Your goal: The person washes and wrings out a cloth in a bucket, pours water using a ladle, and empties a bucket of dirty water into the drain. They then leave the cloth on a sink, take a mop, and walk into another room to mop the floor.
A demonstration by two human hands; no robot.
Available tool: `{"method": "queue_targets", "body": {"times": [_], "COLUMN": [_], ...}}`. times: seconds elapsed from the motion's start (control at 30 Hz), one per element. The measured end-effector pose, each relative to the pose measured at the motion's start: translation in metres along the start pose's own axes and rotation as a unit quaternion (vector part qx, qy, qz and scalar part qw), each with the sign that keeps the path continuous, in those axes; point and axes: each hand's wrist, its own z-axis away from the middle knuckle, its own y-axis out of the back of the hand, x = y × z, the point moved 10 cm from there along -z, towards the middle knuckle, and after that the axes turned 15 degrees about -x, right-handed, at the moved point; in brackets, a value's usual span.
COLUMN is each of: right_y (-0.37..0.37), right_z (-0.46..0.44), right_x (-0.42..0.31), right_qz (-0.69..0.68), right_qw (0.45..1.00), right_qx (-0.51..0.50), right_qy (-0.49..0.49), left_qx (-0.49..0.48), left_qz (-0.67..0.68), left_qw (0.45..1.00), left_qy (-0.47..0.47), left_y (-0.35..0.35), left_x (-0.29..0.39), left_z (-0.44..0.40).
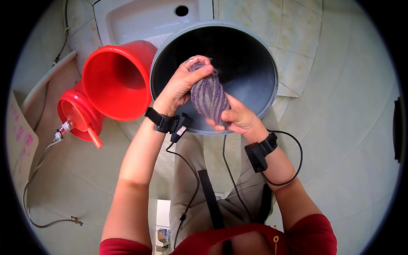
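Observation:
A damp-looking purple and grey striped cloth [207, 100], bunched into a twisted roll, is held above a big dark grey tub [255, 95]. My left hand [187, 80] is closed around the cloth's upper end, with the thumb across it. At the lower end, my right hand [240, 115] grips the cloth, fingers curled underneath. Both hands are over the near half of the tub's opening. The lower part of the tub's inner wall shows a lighter sheen, and I cannot tell whether water is in it.
Left of the tub stand a large red bucket [95, 80] and a smaller red bucket [98, 119] with a red handle [94, 137] sticking out. A white ceramic basin [110, 25] with a drain hole lies behind. A hose [39, 163] runs along the left wall. Cables hang from both wrist straps.

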Motion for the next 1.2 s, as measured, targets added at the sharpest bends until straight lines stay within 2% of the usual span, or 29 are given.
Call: {"method": "queue_targets", "body": {"times": [0.07,0.1,0.13,0.2,0.23,0.3,0.33,0.37,0.4,0.47,0.6,0.63,0.67,0.73,0.8,0.83,0.87,0.9,0.93,1.0,1.03,1.07,1.13,1.2], "right_y": [-0.002,0.007,0.008,0.013,0.006,0.016,0.019,0.021,0.022,0.044,0.053,0.049,0.048,0.035,0.046,0.037,0.034,0.023,0.021,-0.009,-0.009,-0.013,0.0,-0.001], "right_z": [0.001,0.002,0.002,0.002,-0.003,-0.007,-0.008,-0.005,-0.009,-0.009,-0.004,-0.003,-0.005,-0.008,-0.014,-0.011,-0.006,-0.001,0.003,0.012,0.017,0.025,0.05,0.099], "right_x": [-0.005,-0.009,-0.008,-0.015,-0.026,-0.019,-0.016,-0.018,-0.015,-0.011,-0.014,-0.018,-0.023,-0.032,-0.032,-0.037,-0.041,-0.043,-0.042,-0.045,-0.04,-0.038,-0.042,-0.057], "right_qz": [0.157,0.213,0.213,0.336,0.44,0.458,0.476,0.504,0.503,0.564,0.575,0.592,0.608,0.63,0.65,0.66,0.688,0.712,0.716,0.766,0.741,0.747,0.625,0.619], "right_qw": [0.988,0.977,0.977,0.938,0.89,0.881,0.87,0.844,0.844,0.778,0.754,0.742,0.73,0.711,0.693,0.683,0.642,0.6,0.595,0.572,0.616,0.608,0.717,0.613], "right_qx": [-0.015,0.027,0.029,0.084,0.071,0.095,0.117,0.175,0.176,0.274,0.316,0.311,0.305,0.31,0.312,0.312,0.336,0.361,0.363,0.277,0.253,0.252,0.262,0.397], "right_qy": [0.003,-0.008,-0.007,0.001,0.092,0.068,0.044,0.051,0.052,-0.043,0.014,0.04,0.064,0.042,-0.022,-0.017,-0.038,-0.058,-0.053,0.094,0.085,0.09,0.166,0.289], "left_qx": [0.028,0.045,0.042,0.062,0.059,0.072,0.071,0.079,0.086,0.1,0.161,0.177,0.175,0.206,0.213,0.232,0.253,0.26,0.258,0.14,0.14,0.143,0.155,0.177], "left_qz": [-0.131,-0.166,-0.165,-0.285,-0.285,-0.471,-0.472,-0.533,-0.592,-0.613,-0.659,-0.655,-0.656,-0.678,-0.671,-0.647,-0.623,-0.624,-0.625,-0.421,-0.377,-0.397,-0.432,-0.424], "left_qw": [0.99,0.984,0.984,0.954,0.954,0.879,0.878,0.842,0.801,0.784,0.733,0.728,0.728,0.703,0.707,0.721,0.734,0.731,0.731,0.896,0.916,0.905,0.875,0.869], "left_qy": [0.041,0.052,0.054,0.065,0.066,0.036,0.036,0.017,-0.002,0.014,0.054,0.098,0.096,0.063,0.071,0.084,0.098,0.097,0.089,0.021,-0.02,-0.057,-0.154,-0.185], "left_y": [-0.009,-0.013,-0.015,-0.016,-0.017,-0.025,-0.023,-0.024,-0.027,-0.022,-0.007,0.002,0.006,0.012,0.019,0.027,0.037,0.019,0.017,0.014,0.008,0.002,-0.016,-0.023], "left_x": [0.006,0.009,0.008,0.013,0.011,0.024,0.021,0.024,0.026,0.02,0.009,0.003,0.002,0.007,0.009,0.012,0.014,0.023,0.027,0.019,0.027,0.038,0.066,0.083], "left_z": [-0.001,-0.002,-0.003,-0.005,-0.007,-0.008,-0.008,-0.008,-0.01,-0.012,-0.012,-0.013,-0.018,-0.02,-0.022,-0.023,-0.025,-0.015,-0.01,-0.009,0.001,0.014,0.039,0.076]}}
